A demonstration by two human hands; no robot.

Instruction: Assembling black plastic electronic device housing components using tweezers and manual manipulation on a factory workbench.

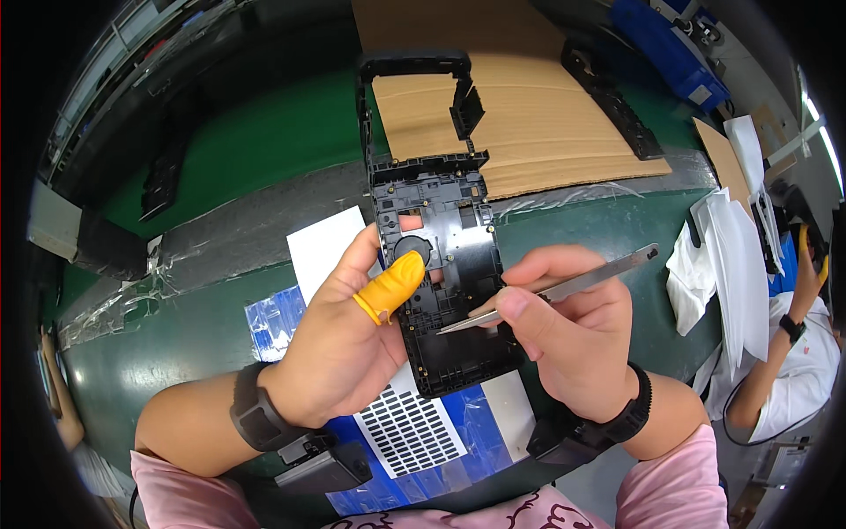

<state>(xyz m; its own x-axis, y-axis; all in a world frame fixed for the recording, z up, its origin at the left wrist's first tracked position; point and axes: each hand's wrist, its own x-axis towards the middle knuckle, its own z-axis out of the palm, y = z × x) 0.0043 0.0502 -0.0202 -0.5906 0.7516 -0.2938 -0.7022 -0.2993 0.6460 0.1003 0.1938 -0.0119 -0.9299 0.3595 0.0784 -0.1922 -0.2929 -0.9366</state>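
Note:
My left hand (339,326) grips a black plastic device housing (467,304) from its left side, with a yellow finger cot (394,284) on the thumb. That thumb presses on a round black part (411,253) in the housing. An open rectangular frame makes up the housing's far end. In my right hand (568,331) is a pair of metal tweezers (586,280), pinched between thumb and fingers. Their tips point left, over the lower part of the housing; whether they touch it I cannot tell. Below the housing lies a sheet of small black stickers (410,432).
Brown cardboard (529,123) covers the far middle of the green table (608,220), with another black housing (612,101) on it. A white sheet (326,247) lies left, white foam sheets (727,264) hang right. Another person's arm (775,353) shows at far right, a blue bin (674,53) beyond.

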